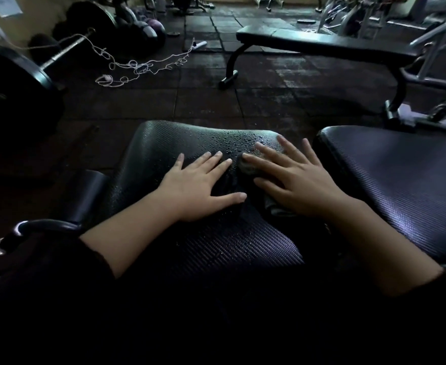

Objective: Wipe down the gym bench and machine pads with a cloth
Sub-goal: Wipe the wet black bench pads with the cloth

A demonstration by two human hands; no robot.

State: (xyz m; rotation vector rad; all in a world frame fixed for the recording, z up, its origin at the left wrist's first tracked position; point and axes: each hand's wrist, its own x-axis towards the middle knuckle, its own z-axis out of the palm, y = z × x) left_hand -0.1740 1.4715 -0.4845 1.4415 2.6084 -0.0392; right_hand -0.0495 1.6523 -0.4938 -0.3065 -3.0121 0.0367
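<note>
on a droplet-beaded seat pad [179,143], right hand [295,180] presses a dark cloth [250,165] under flat, spread fingers; left hand [198,188] rests flat and empty beside it. beads show wiping is unfinished; adjoining back pad [401,180] and far bench [322,46] likely remain.

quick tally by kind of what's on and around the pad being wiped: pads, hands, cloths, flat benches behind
Textured black pads: 2, the wet seat pad and the back pad to its right
Hands: 2, the left hand flat on the seat pad and the right hand pressing the cloth
Cloths: 1, the cloth
Flat benches: 1, the flat bench behind
Total: 6
</note>
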